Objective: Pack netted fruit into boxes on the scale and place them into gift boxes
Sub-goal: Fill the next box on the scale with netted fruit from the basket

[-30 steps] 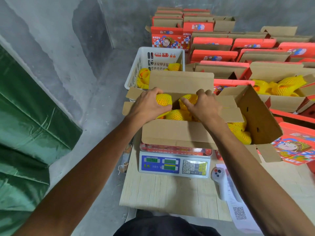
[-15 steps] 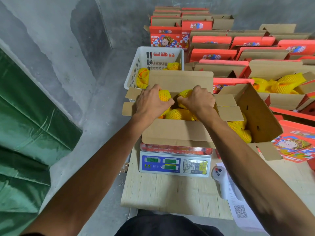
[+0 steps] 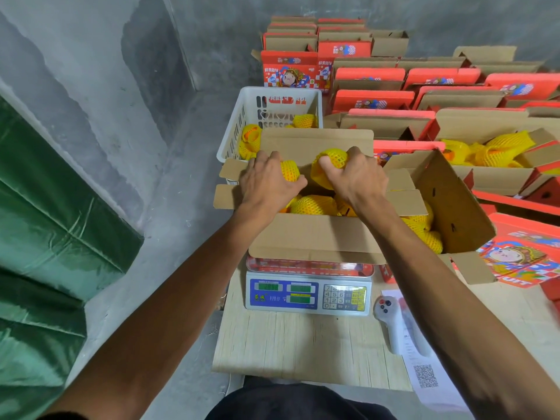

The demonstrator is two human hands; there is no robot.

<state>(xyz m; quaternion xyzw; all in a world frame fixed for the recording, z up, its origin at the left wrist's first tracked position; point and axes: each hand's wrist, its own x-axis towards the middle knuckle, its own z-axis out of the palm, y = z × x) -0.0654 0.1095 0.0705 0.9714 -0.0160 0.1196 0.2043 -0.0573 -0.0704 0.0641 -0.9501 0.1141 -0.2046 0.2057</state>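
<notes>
Rows of red gift boxes (image 3: pixel 372 75) fill the upper right of the frame, one at right already holding yellow netted fruit, as a person works at a plywood table (image 3: pixel 303 347) in the lower centre. At mid-frame an open cardboard box (image 3: pixel 315 237) sits on the blue-faced scale (image 3: pixel 307 291), more netted fruit showing inside it, with a white basket (image 3: pixel 239 122) of the same fruit just behind and a second open carton (image 3: pixel 454 204) touching its right side. Over the past second both hands have risen from deep among the fruit toward the box's far flap: the left hand (image 3: pixel 268 184) now curls round one netted fruit (image 3: pixel 290 171), and the right hand (image 3: pixel 357 177) grips another netted fruit (image 3: pixel 330 165) held higher, its fingers wrapped behind it. The lift suggests the load is being adjusted or rearranged against the weight reading, which is too blurred to read, so boxing into a gift box likely waits.
</notes>
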